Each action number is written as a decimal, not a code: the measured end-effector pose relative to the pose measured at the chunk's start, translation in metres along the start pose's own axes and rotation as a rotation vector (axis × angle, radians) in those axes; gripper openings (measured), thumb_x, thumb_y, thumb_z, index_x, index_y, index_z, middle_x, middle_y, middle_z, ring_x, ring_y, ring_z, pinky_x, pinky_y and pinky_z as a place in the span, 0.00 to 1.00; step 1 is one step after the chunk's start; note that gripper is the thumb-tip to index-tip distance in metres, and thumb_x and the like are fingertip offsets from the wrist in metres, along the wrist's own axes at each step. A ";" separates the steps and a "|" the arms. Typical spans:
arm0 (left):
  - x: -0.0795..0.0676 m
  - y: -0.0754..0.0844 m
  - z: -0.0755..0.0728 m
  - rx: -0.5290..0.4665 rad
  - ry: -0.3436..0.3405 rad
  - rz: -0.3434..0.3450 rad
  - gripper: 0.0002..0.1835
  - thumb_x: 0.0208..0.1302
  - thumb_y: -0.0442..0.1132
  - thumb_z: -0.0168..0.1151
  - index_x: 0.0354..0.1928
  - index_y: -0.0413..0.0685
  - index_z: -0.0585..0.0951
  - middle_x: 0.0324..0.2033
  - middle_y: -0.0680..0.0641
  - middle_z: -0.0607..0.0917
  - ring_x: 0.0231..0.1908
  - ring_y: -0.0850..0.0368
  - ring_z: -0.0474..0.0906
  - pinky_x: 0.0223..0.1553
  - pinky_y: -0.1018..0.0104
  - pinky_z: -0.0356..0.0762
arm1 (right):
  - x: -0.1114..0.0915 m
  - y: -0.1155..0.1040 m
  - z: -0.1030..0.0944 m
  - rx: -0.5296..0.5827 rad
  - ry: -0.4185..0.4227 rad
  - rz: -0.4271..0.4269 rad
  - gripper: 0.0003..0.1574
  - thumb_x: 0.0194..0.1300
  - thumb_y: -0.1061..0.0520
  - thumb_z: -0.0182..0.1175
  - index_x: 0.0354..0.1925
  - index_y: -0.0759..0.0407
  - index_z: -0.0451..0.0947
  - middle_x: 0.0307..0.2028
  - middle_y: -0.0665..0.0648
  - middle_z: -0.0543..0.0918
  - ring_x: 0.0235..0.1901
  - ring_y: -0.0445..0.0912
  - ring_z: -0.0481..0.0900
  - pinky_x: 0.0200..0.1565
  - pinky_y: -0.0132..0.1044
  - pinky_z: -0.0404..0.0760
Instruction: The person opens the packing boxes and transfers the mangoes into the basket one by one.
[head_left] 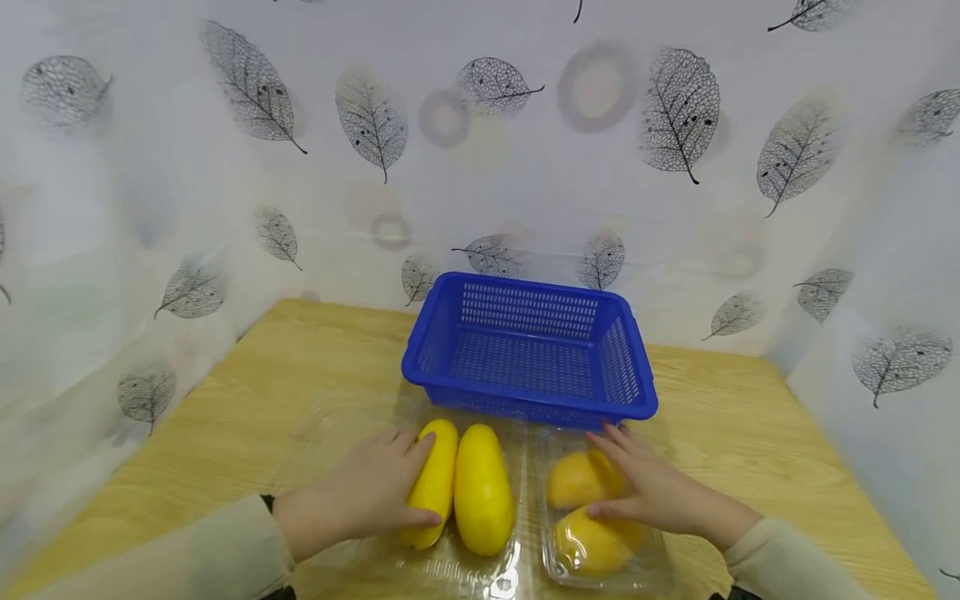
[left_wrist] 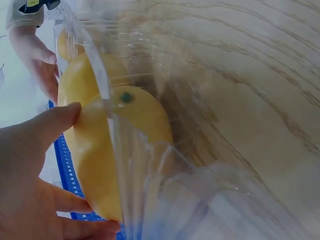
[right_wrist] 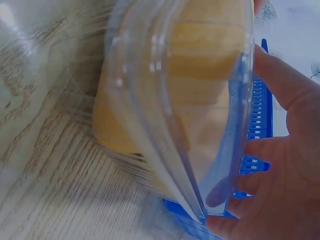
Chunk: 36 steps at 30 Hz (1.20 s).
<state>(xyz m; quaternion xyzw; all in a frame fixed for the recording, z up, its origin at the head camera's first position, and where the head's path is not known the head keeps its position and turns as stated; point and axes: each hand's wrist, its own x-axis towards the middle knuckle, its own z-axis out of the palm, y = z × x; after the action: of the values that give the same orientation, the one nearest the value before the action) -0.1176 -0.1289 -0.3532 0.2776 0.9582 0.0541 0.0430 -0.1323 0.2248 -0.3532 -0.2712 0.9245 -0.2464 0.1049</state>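
in the head view you've got your left hand (head_left: 371, 483) on the left one of two long yellow fruits (head_left: 438, 483), fingers spread and loose, touching it rather than wrapped round it. the pair lie side by side in a clear box (head_left: 446, 571), and next to that a second clear box (head_left: 553, 571) holds two orange fruits (head_left: 592, 546). your right hand (head_left: 660, 492) is over those, thumb on the near one, fingers stretched toward the far end, no clench. behind both boxes there's a blue basket (head_left: 517, 403) on the wood table (head_left: 300, 358). so: four fruits, two boxes, one basket.

in the left wrist view your thumb and fingertips rest on the fruit's side, and there's a green spot (left_wrist: 126, 97) on its end. i'd guess the yellow ones are firm, smooth and a bit slippery; heavy or hollow, can't tell. i'd take one round its fat middle, thumb opposite fingers.

in the right wrist view orange shows through the clear wall, too blurry to count. your fingers are loosely stretched by the rim; can't tell how hard they press. the orange ones look rounder, so cup them from above. the box looks thin and bendy, so don't squeeze it.
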 end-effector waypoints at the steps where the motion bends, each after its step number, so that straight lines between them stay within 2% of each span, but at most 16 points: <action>1: 0.000 0.000 0.001 0.012 0.016 0.001 0.50 0.49 0.67 0.62 0.62 0.33 0.68 0.56 0.32 0.71 0.55 0.38 0.68 0.55 0.46 0.67 | 0.001 0.000 0.001 0.011 -0.003 0.004 0.55 0.54 0.36 0.63 0.67 0.67 0.57 0.67 0.76 0.49 0.65 0.73 0.42 0.57 0.70 0.49; 4: 0.002 0.001 0.005 0.021 0.048 -0.005 0.50 0.48 0.67 0.63 0.62 0.33 0.67 0.55 0.32 0.72 0.53 0.38 0.70 0.51 0.46 0.70 | 0.002 -0.001 0.003 0.032 -0.004 0.014 0.55 0.55 0.36 0.63 0.68 0.66 0.57 0.67 0.75 0.48 0.65 0.72 0.42 0.56 0.70 0.48; 8: 0.005 0.006 0.010 -0.007 0.040 -0.023 0.53 0.47 0.68 0.62 0.66 0.36 0.63 0.57 0.29 0.68 0.55 0.35 0.68 0.50 0.44 0.71 | 0.001 0.001 0.005 0.034 0.008 0.019 0.54 0.56 0.36 0.62 0.68 0.66 0.57 0.67 0.76 0.48 0.65 0.72 0.41 0.57 0.70 0.48; 14: 0.008 0.014 0.012 0.029 0.007 -0.049 0.51 0.47 0.68 0.62 0.68 0.44 0.63 0.61 0.28 0.64 0.50 0.34 0.72 0.44 0.46 0.75 | 0.002 0.003 0.008 0.049 0.022 0.025 0.53 0.57 0.36 0.61 0.68 0.64 0.57 0.68 0.75 0.48 0.65 0.72 0.40 0.57 0.70 0.48; 19: 0.011 0.023 0.013 0.051 -0.035 -0.043 0.49 0.48 0.67 0.61 0.68 0.46 0.63 0.63 0.29 0.62 0.48 0.34 0.73 0.44 0.46 0.76 | 0.001 0.004 0.010 0.062 0.034 0.028 0.52 0.57 0.37 0.62 0.68 0.65 0.57 0.67 0.75 0.48 0.65 0.72 0.39 0.57 0.70 0.47; 21: 0.012 0.026 0.015 0.074 -0.021 -0.028 0.50 0.47 0.66 0.63 0.68 0.44 0.63 0.63 0.29 0.62 0.47 0.34 0.75 0.42 0.48 0.77 | 0.000 0.004 0.010 0.064 0.042 0.026 0.52 0.57 0.38 0.62 0.68 0.65 0.57 0.67 0.75 0.49 0.65 0.72 0.40 0.57 0.70 0.47; 25: 0.013 0.032 0.020 0.143 0.069 0.008 0.50 0.45 0.63 0.66 0.66 0.40 0.65 0.62 0.28 0.64 0.38 0.38 0.78 0.34 0.52 0.79 | 0.001 0.006 0.012 0.066 0.054 0.020 0.51 0.57 0.38 0.62 0.67 0.65 0.58 0.67 0.75 0.49 0.65 0.72 0.40 0.57 0.70 0.47; 29: 0.012 0.034 0.021 0.143 0.139 0.020 0.46 0.46 0.57 0.66 0.64 0.36 0.67 0.60 0.28 0.66 0.33 0.39 0.79 0.29 0.53 0.78 | 0.002 0.007 0.013 0.068 0.053 0.019 0.51 0.57 0.38 0.62 0.68 0.65 0.58 0.67 0.75 0.49 0.66 0.72 0.40 0.57 0.70 0.48; 36: 0.014 0.036 0.016 0.109 0.150 0.005 0.44 0.47 0.54 0.65 0.64 0.35 0.66 0.61 0.28 0.64 0.31 0.42 0.79 0.18 0.61 0.74 | 0.000 0.006 0.012 0.082 0.056 0.024 0.51 0.57 0.38 0.62 0.68 0.65 0.57 0.67 0.75 0.48 0.65 0.72 0.39 0.57 0.70 0.48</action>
<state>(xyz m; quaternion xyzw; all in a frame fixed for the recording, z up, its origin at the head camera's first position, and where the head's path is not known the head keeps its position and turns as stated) -0.1084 -0.0902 -0.3650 0.2773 0.9595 0.0225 -0.0441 -0.1317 0.2245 -0.3666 -0.2484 0.9194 -0.2904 0.0931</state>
